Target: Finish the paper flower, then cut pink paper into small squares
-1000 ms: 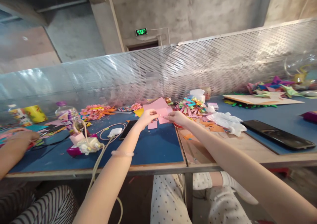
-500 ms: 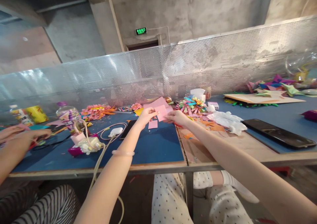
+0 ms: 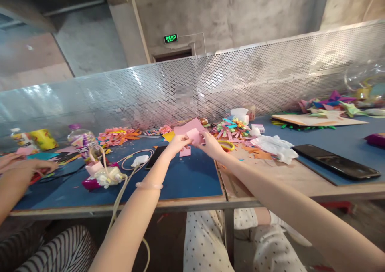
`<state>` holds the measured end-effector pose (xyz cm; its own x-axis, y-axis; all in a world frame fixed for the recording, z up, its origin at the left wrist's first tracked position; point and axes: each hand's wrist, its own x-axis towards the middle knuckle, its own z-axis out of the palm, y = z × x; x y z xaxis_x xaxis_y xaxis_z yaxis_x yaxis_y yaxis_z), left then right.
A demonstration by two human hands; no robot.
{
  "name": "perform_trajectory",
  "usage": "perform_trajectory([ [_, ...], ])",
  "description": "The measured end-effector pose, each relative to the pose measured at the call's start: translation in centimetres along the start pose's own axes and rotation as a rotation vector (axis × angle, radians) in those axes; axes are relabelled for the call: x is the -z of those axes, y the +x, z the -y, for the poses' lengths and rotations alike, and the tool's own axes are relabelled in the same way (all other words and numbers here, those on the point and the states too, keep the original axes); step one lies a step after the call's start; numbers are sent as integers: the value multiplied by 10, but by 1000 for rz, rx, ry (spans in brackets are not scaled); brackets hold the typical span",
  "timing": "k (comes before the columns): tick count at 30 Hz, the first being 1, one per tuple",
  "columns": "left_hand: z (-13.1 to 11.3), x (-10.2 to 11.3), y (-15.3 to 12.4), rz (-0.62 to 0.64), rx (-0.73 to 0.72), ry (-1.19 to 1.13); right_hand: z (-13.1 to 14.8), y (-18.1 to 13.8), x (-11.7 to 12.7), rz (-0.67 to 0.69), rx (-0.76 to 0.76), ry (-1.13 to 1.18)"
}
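A small pink paper piece (image 3: 193, 135) is pinched between both my hands above the table. My left hand (image 3: 178, 144) grips its lower left side, fingers closed. On the right edge, my right hand (image 3: 208, 144) has its fingers curled round the paper; whether it is folded there I cannot tell. Just behind lies a larger pink sheet (image 3: 188, 126), partly covered by the held piece. Below my hands a pink paper square (image 3: 185, 152) rests on the blue table mat (image 3: 192, 180). Yellow-handled scissors (image 3: 226, 146) lie beside my right wrist, partly hidden.
A black phone (image 3: 337, 162) lies at right, near a crumpled white plastic bag (image 3: 278, 146). Paper flowers (image 3: 116, 136) and a plastic bottle (image 3: 78, 138) stand left, with a charger and cables (image 3: 140, 160). A co-worker's hands (image 3: 39, 168) work at far left.
My right hand has shifted slightly left, closer to my left hand, and its grip on the pink paper has changed. More of the yellow scissors handle shows.
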<state>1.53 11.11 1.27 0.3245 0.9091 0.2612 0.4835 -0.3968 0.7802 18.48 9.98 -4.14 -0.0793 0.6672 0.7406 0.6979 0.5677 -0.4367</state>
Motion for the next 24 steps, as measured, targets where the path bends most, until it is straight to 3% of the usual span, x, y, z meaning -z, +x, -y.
perform_trajectory([
  [6,1,-2,0,51,-37,-4,9,-3,0,100,-34,33],
  [12,5,0,5,74,-95,-15,10,0,9,203,-111,358],
  [18,-2,2,-2,56,-10,23,2,4,6,84,-488,660],
  [21,-4,2,-4,80,68,44,2,5,8,29,-558,702],
  [24,-3,1,-2,102,123,50,1,5,11,60,-526,621],
])
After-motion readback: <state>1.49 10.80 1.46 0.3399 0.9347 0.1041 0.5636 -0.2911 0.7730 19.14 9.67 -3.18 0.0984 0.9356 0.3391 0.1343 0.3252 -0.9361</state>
